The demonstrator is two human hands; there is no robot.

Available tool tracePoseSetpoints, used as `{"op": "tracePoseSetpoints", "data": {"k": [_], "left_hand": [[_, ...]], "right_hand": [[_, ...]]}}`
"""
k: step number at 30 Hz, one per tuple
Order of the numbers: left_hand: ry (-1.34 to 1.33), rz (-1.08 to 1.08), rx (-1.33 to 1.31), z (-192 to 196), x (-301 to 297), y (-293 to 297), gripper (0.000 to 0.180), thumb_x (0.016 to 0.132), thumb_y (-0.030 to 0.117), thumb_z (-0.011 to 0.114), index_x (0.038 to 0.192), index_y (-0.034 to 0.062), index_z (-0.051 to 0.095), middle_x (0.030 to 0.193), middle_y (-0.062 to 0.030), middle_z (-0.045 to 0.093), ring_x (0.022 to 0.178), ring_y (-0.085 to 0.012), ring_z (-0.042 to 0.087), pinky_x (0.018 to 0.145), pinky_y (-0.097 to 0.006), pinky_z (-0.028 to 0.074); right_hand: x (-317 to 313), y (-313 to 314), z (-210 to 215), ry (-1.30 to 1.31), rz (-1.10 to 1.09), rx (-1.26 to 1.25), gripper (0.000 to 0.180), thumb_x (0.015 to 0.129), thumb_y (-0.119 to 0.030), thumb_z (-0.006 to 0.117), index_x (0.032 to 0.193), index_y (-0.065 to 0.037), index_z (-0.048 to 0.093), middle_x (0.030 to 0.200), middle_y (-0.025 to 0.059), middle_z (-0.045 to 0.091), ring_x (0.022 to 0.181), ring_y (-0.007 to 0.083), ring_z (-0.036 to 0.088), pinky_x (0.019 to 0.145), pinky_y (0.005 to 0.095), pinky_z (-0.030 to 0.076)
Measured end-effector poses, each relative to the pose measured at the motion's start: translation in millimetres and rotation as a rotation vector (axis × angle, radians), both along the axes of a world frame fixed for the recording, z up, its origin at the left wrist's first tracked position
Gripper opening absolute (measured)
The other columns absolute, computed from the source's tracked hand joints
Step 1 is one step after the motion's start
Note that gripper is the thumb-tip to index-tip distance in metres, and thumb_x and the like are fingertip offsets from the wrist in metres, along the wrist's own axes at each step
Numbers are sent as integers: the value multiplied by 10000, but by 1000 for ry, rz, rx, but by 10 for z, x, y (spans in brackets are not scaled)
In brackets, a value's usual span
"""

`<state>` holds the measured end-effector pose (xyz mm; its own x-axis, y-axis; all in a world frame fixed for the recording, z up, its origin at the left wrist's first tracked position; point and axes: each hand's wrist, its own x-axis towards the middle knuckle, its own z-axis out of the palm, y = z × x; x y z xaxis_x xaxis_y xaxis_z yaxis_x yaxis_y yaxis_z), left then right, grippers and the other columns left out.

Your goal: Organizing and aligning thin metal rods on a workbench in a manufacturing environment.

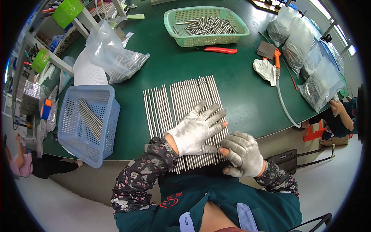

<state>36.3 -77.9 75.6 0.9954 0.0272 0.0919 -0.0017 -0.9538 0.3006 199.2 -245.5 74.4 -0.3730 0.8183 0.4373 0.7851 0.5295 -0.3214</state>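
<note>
Many slim metal rods (158,112) lie side by side in a flat row on the green table, with a narrow gap dividing a smaller left group from a larger right one. My left hand (195,131), in a white glove with a bare index tip, lies flat across the right group, fingers spread. At the right edge of the row, by its near end, is my right hand (245,152), also gloved. Its fingers are bent, with the bare index tip and thumb apart, and nothing shows between them. Whether it touches the outermost rods is hard to tell.
A blue basket (112,112) with longer rods stands left; a green basket (168,27) of short rods is at the back. Nearby lie red-handled pliers (220,50), an orange air gun (277,58) with hose, a white cloth (264,70) and bagged parts (317,89).
</note>
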Motion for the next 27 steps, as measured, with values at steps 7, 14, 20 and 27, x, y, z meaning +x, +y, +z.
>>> {"op": "tracePoseSetpoints", "data": {"k": [7,14,20,27], "left_hand": [[4,-2,17,-51,-56,-22,793,708,534,666,1352,125,446,1443,-139,367,1364,-327,304,1135,-543,159],[12,-12,5,-104,-31,-37,831,707,546,666,1381,134,406,1449,-145,353,1358,-332,312,1137,-547,149],[-12,-8,5,-114,-26,1,843,701,578,646,1380,136,412,1445,-137,366,1367,-318,303,1146,-536,129],[10,14,-2,-89,-60,9,838,707,568,645,1387,139,410,1458,-133,354,1375,-310,295,1151,-530,121]], "right_hand": [[392,839,398,-61,-429,161,239,766,-185,623,966,-55,612,993,107,631,969,287,598,823,409,458],[862,2116,-26,-447,-807,-154,333,823,-101,518,1146,-88,596,1153,84,597,1116,259,541,870,394,452],[1005,2147,56,-481,-805,-301,206,838,-168,534,968,-79,666,987,117,666,984,295,625,828,427,489],[787,1527,412,-316,-883,-448,266,861,-204,495,1054,-48,592,929,201,655,868,369,635,768,442,506]]}}
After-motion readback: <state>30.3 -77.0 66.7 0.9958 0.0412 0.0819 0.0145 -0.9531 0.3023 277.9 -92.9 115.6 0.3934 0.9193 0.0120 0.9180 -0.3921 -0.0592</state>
